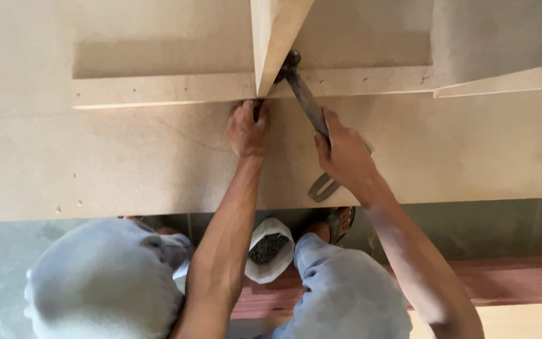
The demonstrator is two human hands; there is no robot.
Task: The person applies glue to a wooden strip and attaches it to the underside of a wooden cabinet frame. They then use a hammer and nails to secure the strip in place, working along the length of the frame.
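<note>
My right hand [344, 154] grips the metal handle of a hammer [305, 97]. Its head sits against the base of an upright board [274, 34], where that board meets a flat strip [158, 91]. My left hand [246, 130] is closed with its fingertips pinched at the joint just below the upright board; whatever small thing it holds is hidden by the fingers. Both hands rest over a large beige panel [95, 163].
A white bag of dark nails [269, 249] stands on the floor between my knees. My sandalled foot [335, 224] shows under the panel's near edge. A second upright board [497, 47] stands at the right. A reddish plank [509, 279] lies below.
</note>
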